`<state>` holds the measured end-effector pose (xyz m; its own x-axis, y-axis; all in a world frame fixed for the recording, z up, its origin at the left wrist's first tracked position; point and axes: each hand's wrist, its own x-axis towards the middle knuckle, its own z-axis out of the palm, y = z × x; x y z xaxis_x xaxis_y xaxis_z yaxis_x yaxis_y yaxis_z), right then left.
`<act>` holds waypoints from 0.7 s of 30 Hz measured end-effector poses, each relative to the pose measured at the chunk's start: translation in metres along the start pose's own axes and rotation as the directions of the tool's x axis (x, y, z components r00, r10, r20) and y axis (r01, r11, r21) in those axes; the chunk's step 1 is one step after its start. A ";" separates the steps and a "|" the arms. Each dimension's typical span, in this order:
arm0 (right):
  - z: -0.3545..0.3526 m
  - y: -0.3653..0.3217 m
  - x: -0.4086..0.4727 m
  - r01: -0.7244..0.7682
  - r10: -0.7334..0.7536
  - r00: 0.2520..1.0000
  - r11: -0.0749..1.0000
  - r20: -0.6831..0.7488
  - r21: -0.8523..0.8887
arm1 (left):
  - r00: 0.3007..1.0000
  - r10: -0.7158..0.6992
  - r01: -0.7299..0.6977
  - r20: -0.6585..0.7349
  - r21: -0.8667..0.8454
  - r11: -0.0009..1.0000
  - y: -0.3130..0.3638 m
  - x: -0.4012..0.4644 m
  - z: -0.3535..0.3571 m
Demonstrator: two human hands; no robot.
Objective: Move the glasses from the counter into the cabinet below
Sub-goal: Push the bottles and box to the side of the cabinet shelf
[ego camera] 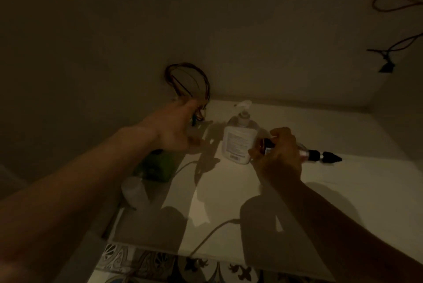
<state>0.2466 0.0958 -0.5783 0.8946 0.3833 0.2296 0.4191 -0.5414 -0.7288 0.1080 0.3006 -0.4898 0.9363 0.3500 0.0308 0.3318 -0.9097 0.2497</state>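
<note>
The light is dim. My left hand reaches to the back left of the white counter, thumb and fingers spread in a curve. Something faint and clear seems to sit between them, too dark to make out. A green glass-like object and a pale translucent glass stand at the counter's left edge, under my left forearm. My right hand is closed around a small amber bottle. A slim vial with a black tip sticks out to the right of that hand.
A white pump bottle stands mid-counter between my hands. Loose wires hang from the wall behind my left hand, and more wires hang at the upper right. Patterned floor tiles show below the counter's front edge.
</note>
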 end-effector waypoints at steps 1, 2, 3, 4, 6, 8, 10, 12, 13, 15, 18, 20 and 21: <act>-0.001 -0.002 0.008 -0.050 0.050 0.997 0.999 0.050 0.008 | 1.000 0.025 -0.025 -0.017 0.013 1.000 0.010 0.010 0.003; -0.001 -0.003 0.016 -0.089 0.087 0.989 0.996 0.117 0.014 | 0.999 0.039 -0.038 -0.009 0.023 0.999 0.018 0.018 0.007; 0.000 -0.006 0.022 -0.099 0.096 0.979 0.995 0.180 0.006 | 0.999 0.040 -0.040 0.004 0.025 0.999 0.024 0.027 0.012; 0.001 -0.008 0.027 -0.079 0.075 0.969 0.997 0.235 0.007 | 0.999 0.032 -0.033 0.024 0.027 0.999 0.028 0.033 0.018; 0.008 -0.012 0.034 -0.099 0.053 0.945 0.987 0.322 0.128 | 0.999 0.022 -0.023 0.045 0.026 0.999 0.032 0.043 0.030; 0.014 -0.014 0.038 -0.134 0.075 0.941 0.978 0.330 0.160 | 0.997 0.004 -0.006 0.079 0.019 1.000 0.030 0.047 0.039; 0.019 -0.014 0.041 -0.142 0.119 0.944 0.988 0.307 0.055 | 0.995 -0.016 0.017 0.097 -0.003 1.000 0.023 0.050 0.045; 0.020 -0.015 0.041 -0.101 0.113 0.953 0.993 0.279 -0.057 | 0.994 -0.031 0.035 0.106 -0.033 0.999 0.018 0.055 0.048; 0.020 -0.014 0.040 -0.080 0.101 0.959 0.993 0.265 -0.089 | 0.994 -0.031 0.035 0.106 -0.032 0.999 0.017 0.057 0.051; 0.017 -0.015 0.039 -0.070 0.095 0.959 0.992 0.269 -0.101 | 0.994 -0.012 0.015 0.112 -0.026 1.000 0.017 0.059 0.053; 0.016 -0.018 0.038 -0.065 0.082 0.953 0.996 0.291 -0.069 | 0.987 0.034 -0.027 0.158 -0.051 0.998 0.024 0.061 0.053; 0.015 -0.023 0.034 -0.058 0.049 0.949 0.998 0.311 0.020 | 0.979 0.078 -0.065 0.187 -0.071 0.995 0.029 0.067 0.056; 0.015 -0.025 0.032 -0.064 0.030 0.948 0.993 0.316 0.099 | 0.981 0.085 -0.070 0.176 -0.087 0.994 0.030 0.068 0.056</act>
<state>0.2629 0.1329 -0.5622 0.8122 0.5833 -0.0079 0.3432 -0.4886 -0.8022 0.1883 0.2850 -0.5347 0.9666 0.2269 -0.1190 0.2540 -0.9093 0.3297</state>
